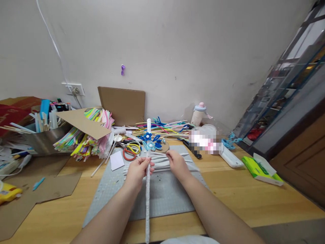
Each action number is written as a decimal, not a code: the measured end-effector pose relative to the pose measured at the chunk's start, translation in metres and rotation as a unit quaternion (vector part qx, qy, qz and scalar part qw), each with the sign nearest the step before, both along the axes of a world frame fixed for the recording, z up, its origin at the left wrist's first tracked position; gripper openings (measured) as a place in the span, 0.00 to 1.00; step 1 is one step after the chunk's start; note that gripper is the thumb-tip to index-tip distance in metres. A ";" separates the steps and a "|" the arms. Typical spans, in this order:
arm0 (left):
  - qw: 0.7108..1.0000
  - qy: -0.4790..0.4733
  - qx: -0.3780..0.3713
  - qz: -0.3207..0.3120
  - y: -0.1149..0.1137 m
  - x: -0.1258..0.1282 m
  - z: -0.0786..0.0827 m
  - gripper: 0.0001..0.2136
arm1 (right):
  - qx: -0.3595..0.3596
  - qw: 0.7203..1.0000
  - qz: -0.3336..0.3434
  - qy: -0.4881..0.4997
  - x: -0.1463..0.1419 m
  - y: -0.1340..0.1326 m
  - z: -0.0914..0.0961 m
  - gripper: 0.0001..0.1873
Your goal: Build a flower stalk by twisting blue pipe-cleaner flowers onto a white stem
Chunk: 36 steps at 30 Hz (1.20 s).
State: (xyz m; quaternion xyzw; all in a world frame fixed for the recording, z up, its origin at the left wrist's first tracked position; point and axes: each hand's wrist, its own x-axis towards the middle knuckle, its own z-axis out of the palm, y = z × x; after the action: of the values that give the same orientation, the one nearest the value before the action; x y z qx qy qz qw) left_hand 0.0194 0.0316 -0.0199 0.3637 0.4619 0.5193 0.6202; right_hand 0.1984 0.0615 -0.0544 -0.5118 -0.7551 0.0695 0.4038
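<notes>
My left hand [138,169] is closed around a long white fuzzy-wrapped stick [147,200] that runs from the table's near edge up past my hands. Blue and light-blue pipe-cleaner flowers [150,141] sit on the stick just above my fingers, and its white tip [148,124] stands higher still. My right hand [177,163] pinches a thin white pipe cleaner [158,153] that reaches across to the stick. Both hands hover over a grey cutting mat [165,196], where several white pipe cleaners [162,165] lie.
A bundle of pastel pipe cleaners [86,137] spills from a cardboard box at the left. Loose coloured pipe cleaners [165,129] lie behind the mat, red and yellow rings [130,151] beside them. A bottle [198,113], a green tissue pack [261,169] and a metal bin [43,135] stand around.
</notes>
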 end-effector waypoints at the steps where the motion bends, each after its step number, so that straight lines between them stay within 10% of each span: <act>1: 1.000 0.001 0.003 0.000 0.000 0.001 -0.001 0.12 | 0.012 1.000 -0.010 0.020 0.004 -0.001 0.004 0.13; 11: 0.998 0.023 -0.032 0.057 0.001 0.001 -0.005 0.09 | 0.040 0.994 0.094 -0.045 0.019 -0.027 0.044 0.11; 29: 1.000 0.013 0.026 -0.004 -0.009 0.030 -0.036 0.09 | 0.008 0.975 0.209 -0.074 -0.019 -0.047 0.034 0.11; 36: 1.000 0.021 -0.010 0.012 -0.008 0.027 -0.029 0.11 | 0.022 0.988 0.149 -0.034 -0.001 -0.033 0.038 0.10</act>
State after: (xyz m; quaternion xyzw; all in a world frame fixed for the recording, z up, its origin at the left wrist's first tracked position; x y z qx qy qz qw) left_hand 0.0465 0.0234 -0.0491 0.3629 0.4838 0.5143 0.6081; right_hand 0.1976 0.0283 -0.0163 -0.3871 -0.8372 0.0952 0.3743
